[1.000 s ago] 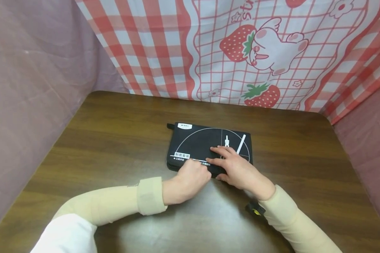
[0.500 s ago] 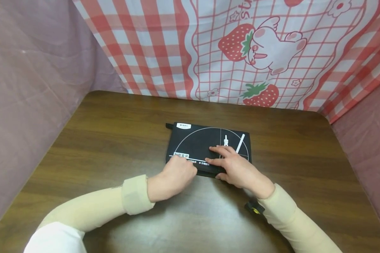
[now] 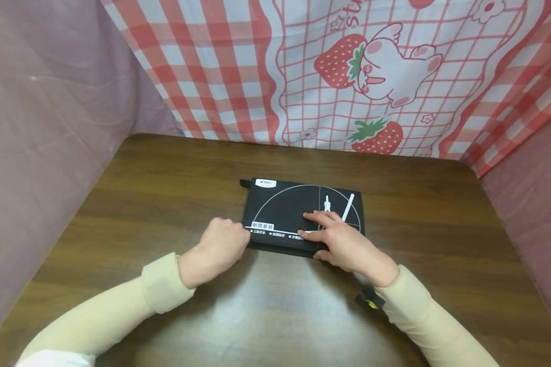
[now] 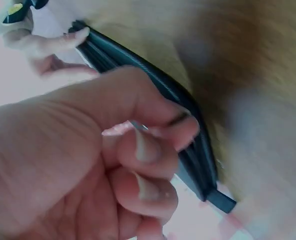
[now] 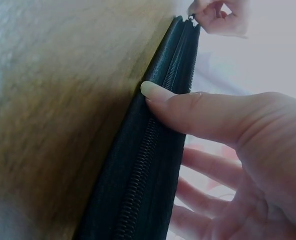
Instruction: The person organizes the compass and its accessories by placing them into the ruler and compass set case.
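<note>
A black zipped case with white compass and ruler prints lies flat on the wooden table. My left hand is at its front left corner, thumb and forefinger pinching a small zipper pull. Only a dark sliver of the pull shows between the fingertips in the left wrist view. My right hand rests on the case's right part, fingers spread over the cover. Its thumb presses the front edge beside the zipper teeth. Part of the printed cover is hidden under this hand.
The wooden table stretches around the case. A red checked strawberry cloth hangs behind it, with plain pinkish cloth at the left side. A fabric tab sticks out from the case's far left corner.
My left hand has slid left along the case's front edge, from near the middle to the left corner, uncovering the printed label. The right hand and the case have stayed nearly still.
</note>
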A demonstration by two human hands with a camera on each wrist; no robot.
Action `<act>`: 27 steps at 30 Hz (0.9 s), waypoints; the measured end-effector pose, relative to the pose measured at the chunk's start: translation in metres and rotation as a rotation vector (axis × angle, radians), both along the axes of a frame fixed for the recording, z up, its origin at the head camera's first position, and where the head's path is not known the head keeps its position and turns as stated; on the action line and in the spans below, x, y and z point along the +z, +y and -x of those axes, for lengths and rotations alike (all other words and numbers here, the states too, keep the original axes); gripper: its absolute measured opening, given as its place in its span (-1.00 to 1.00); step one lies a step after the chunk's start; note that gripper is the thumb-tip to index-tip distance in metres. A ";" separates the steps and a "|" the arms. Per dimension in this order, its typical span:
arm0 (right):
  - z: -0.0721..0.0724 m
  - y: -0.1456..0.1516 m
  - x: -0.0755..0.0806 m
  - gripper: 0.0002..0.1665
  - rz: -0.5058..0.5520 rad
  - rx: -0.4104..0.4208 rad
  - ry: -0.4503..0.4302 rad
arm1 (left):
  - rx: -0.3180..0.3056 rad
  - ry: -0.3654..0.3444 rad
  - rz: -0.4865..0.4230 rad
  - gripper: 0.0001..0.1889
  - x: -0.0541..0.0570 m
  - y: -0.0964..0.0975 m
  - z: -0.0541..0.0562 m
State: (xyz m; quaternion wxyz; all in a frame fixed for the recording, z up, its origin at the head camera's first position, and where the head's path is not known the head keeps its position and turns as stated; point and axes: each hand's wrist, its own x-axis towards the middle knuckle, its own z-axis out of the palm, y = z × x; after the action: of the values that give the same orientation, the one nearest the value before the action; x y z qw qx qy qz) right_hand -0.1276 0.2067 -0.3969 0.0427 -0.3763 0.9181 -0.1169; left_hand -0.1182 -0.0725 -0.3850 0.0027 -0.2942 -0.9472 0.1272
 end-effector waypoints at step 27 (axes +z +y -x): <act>0.000 0.006 -0.001 -0.44 0.033 0.049 0.015 | -0.125 0.061 0.041 -0.87 -0.006 -0.011 0.073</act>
State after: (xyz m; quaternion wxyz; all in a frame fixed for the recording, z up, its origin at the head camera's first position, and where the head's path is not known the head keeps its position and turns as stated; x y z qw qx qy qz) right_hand -0.1276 0.2126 -0.3978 0.0323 -0.4002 0.9069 -0.1280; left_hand -0.1912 -0.0830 -0.3912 0.0336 -0.3487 -0.9237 0.1553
